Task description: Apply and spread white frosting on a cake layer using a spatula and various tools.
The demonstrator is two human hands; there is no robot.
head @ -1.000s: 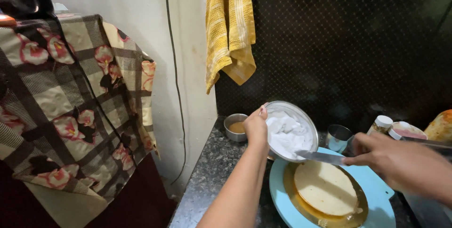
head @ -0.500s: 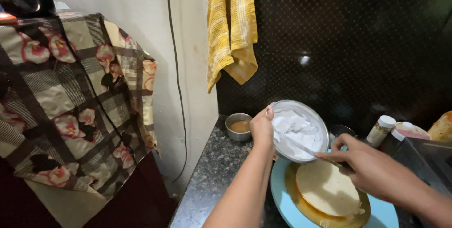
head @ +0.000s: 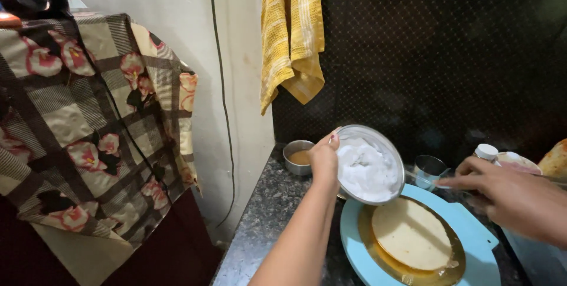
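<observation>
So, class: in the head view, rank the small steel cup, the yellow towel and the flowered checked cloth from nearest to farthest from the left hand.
1. Small steel cup: on the counter, just left of the left hand.
2. Yellow towel: hanging on the wall above.
3. Flowered checked cloth: draped far to the left.

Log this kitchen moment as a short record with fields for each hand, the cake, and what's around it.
left hand: grips the rim of a tilted steel bowl of white cream
right hand: holds a thin utensil, tip near the bowl
cake layer: pale round, on a gold board on a light blue turntable
counter: dark speckled stone, with a small steel cup
wall: yellow towel hanging
</observation>
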